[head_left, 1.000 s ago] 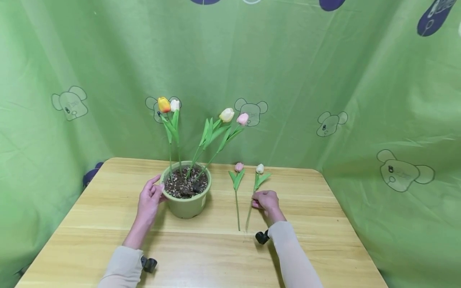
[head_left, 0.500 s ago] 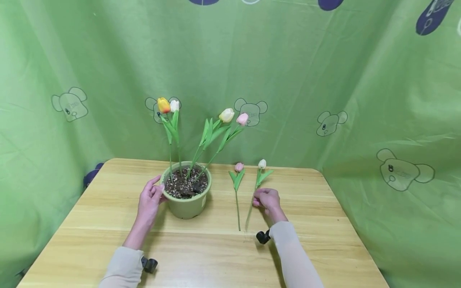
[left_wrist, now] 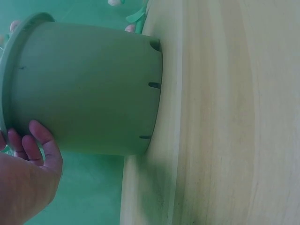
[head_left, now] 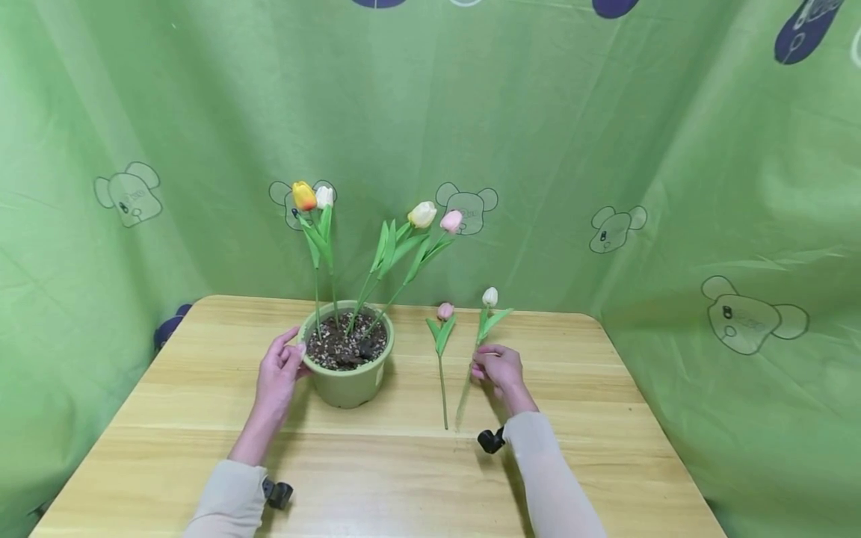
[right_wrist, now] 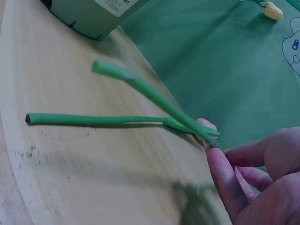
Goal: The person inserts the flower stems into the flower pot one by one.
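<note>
left hand point(head_left: 276, 371): we gripped pot point(head_left: 344, 390) by its rim, likely to steady it | right hand point(head_left: 499, 370): our fingers pinched white tulip point(head_left: 483, 329) midstem, lower end off desk point(head_left: 377, 478), probably for control | loose pink tulip point(head_left: 441, 342) lay between

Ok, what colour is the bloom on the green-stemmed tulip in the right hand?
It's a white tulip bloom, clearest in the head view.

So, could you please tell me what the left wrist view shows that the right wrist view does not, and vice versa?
Only the left wrist view shows the left hand and the rim of the pot. Only the right wrist view shows the right hand, pinching a stem, and the pot's printed label. Both share the pot, wooden table and green curtain.
</note>
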